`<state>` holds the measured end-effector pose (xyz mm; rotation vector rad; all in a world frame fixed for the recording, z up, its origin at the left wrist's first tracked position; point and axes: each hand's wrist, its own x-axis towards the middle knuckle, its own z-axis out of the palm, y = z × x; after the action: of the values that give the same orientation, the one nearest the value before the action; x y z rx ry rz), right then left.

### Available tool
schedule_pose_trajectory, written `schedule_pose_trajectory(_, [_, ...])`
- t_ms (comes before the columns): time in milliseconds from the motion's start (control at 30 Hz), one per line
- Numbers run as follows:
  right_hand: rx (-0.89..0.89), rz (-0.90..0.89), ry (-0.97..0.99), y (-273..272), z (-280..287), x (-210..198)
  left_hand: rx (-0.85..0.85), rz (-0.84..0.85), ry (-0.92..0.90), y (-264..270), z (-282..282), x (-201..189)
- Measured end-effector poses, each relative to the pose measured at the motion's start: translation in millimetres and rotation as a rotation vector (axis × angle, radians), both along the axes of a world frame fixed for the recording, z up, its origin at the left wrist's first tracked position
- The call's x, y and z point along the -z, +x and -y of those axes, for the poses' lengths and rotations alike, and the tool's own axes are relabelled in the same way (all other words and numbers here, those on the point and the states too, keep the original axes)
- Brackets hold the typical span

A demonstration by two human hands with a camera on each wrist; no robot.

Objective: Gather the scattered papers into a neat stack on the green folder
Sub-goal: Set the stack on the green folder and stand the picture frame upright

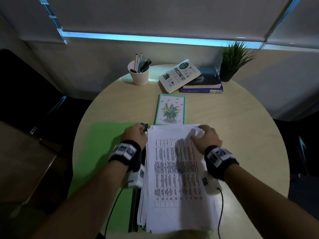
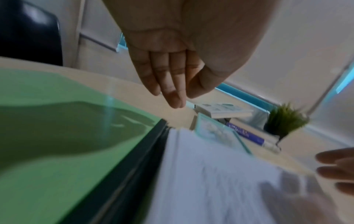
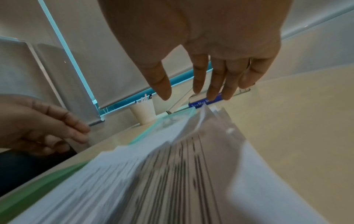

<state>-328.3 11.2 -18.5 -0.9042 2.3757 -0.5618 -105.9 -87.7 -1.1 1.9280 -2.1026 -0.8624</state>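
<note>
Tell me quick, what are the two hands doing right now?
Left hand: open, fingers straight, holding nothing, at the left edge of the paper stack.
Right hand: open, fingers spread above the stack's far right corner, holding nothing.

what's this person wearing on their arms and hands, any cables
Bare forearms, no sleeves or gloves. Each wrist has a black band carrying white blocks with dark markings; the right band matches. A white camera unit sits under the left wrist. A thin black cable trails from each. A ring is on one right-hand finger.
</note>
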Motion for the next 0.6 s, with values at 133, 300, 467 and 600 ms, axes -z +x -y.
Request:
schedule_pose_trajectory(133, [-0.056, 0.135, 0.029, -13, 53, -7, -0.043, -0.181, 0.066, -33, 48, 6])
schedule_pose_trajectory(300, [-0.085, 0.165, 0.082, -20, 100, 2, -0.035, -0.145, 0.184, -65, 83, 23])
schedule_pose_trajectory(467, [-0.023, 0.155, 0.125, -25, 129, 32, 0.005, -0.111, 0.226, -82, 107, 55])
schedule_pose_trajectory(600, [0.027, 0.21, 0.092, -14, 141, 42, -0.009, -0.048, 0.219, -75, 115, 68])
